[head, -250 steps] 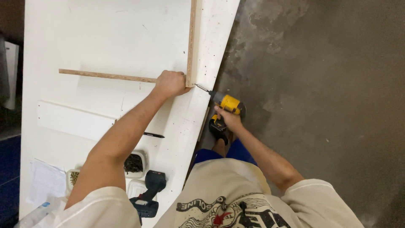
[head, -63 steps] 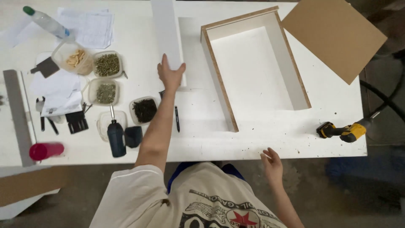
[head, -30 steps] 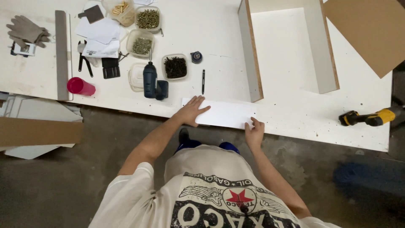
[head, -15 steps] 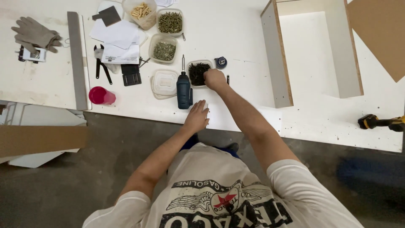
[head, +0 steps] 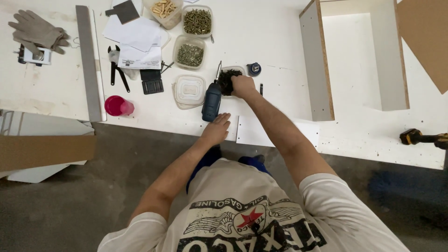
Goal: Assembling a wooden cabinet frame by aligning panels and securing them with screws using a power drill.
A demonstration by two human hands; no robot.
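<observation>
My right hand (head: 242,85) reaches into a small clear tub of black screws (head: 226,78), fingers curled down into the pile. My left hand (head: 217,129) lies flat and open on the white table's front edge (head: 154,122), just left of a narrow white panel (head: 280,134). A dark blue electric screwdriver (head: 212,99) lies between the two hands, its bit pointing away from me.
An open white box frame (head: 317,65) stands right of my right arm, a brown board (head: 427,42) beyond it. A yellow drill (head: 416,136) lies far right. Screw tubs (head: 189,53), a lid (head: 189,88), pink cup (head: 117,106), metal bar (head: 87,60) and gloves (head: 37,32) lie left.
A second ago both hands rested on the white panel at the table edge. My right hand then reached forward into the black screw tub and stays there; my left hand has barely moved.
</observation>
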